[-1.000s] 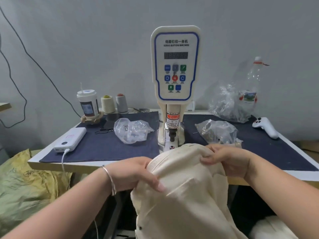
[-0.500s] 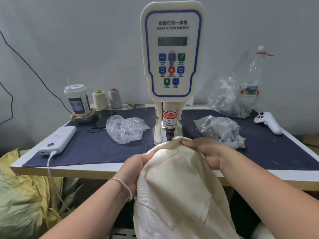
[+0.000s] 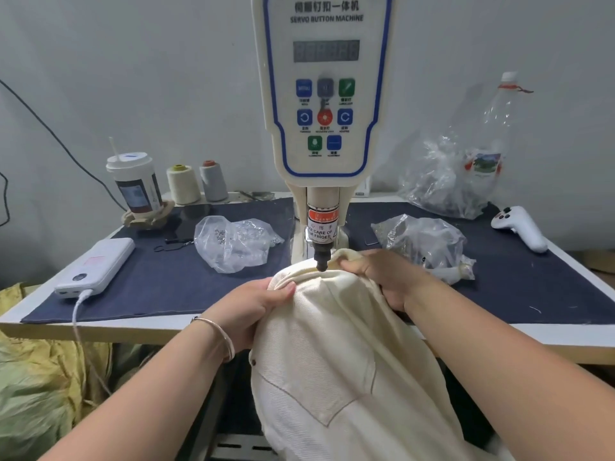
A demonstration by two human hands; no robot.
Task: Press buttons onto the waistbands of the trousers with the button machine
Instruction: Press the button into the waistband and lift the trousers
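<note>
1. The left hand [image 3: 256,304], a thin metal bangle [image 3: 216,334] sitting at its wrist, is gripping the cream ribbed-cotton trousers [image 3: 332,361] at the left of their bunched top edge, with the thumb lying over the cloth and the other fingers curled under it, out of sight.
2. The right hand [image 3: 382,277] is pinching the folded waistband [image 3: 339,256] just right of the black punch tip [image 3: 322,261], its fingers curled tight round the cloth.
3. The punch tip of the cream, blue-trimmed servo button machine [image 3: 324,94] is touching, or almost touching, the waistband between the two hands; I cannot tell which.
4. The trousers are draping from the machine base down over the table's front edge, a patch pocket [image 3: 319,390] facing up.
5. The white table [image 3: 565,337] is lying under a dark blue cloth mat [image 3: 166,281].
6. A clear crumpled plastic bag [image 3: 233,244] holding small metal parts is sitting left of the machine, well apart from the left hand.
7. A second clear bag [image 3: 422,241] is lying just behind the right hand, close to its knuckles.
8. A white power bank [image 3: 96,267] with a white cable is resting near the table's left edge.
9. A lidded paper cup [image 3: 136,184] with a straw, a cream thread cone [image 3: 183,184] and a grey thread cone [image 3: 213,181] are standing at the back left.
10. A large clear bag [image 3: 442,181], an empty clear plastic bottle [image 3: 496,128] and a white handheld controller [image 3: 519,227] are sitting at the back right.
</note>
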